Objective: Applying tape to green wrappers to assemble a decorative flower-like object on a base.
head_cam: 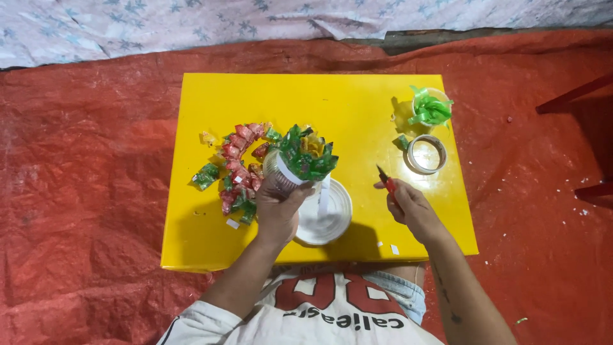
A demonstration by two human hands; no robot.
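Note:
My left hand (281,206) grips a clear plastic bottle (276,171) whose top is wrapped with folded green and yellow wrappers (308,153), tilted over the yellow table (332,102). A white strip hangs from it above a white round lid (332,220). My right hand (408,204) is closed on a small red-handled tool (385,179), its tip pointing up and away, apart from the bottle. A pile of folded red and green wrappers (239,166) lies just left of the left hand.
A small cup holding green strips (430,107) and a roll of clear tape (426,154) sit at the table's right side. Red tarp (96,179) covers the floor around. A patterned cloth (128,25) lies beyond it. Dark red furniture legs (571,96) show at right.

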